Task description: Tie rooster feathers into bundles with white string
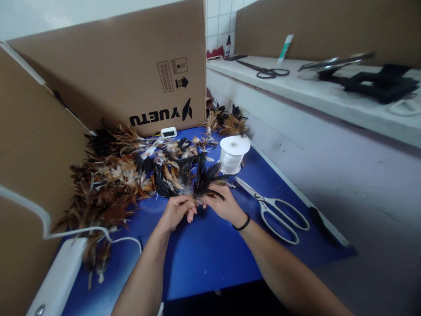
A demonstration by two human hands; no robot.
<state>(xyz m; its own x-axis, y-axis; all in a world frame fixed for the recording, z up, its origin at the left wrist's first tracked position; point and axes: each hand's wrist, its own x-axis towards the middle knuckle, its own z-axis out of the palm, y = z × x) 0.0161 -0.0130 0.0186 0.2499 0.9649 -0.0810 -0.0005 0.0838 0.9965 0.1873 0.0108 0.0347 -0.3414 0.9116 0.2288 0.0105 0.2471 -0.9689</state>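
Note:
Both hands meet above the blue table [194,254]. Fingertips of my left hand [179,211] pinch the base of a bunch of black and brown feathers [204,177]. My right hand [226,205], with a dark band at its wrist, is closed on the same bunch, and some black feathers stick out over its fingers. Its fingertips are partly hidden by the feathers. Just beyond the right hand stands a white spool of clear thread [232,158]. Large scissors [272,208] with white handles lie to the right, blades slightly apart.
Heaps of loose feathers [108,184] cover the table's left and back. A small white display device [169,132] sits before a cardboard box [131,66]. At left a white cable [88,229] crosses above a white power strip [57,276]. Dark scissors [268,72] lie on the right ledge [312,96].

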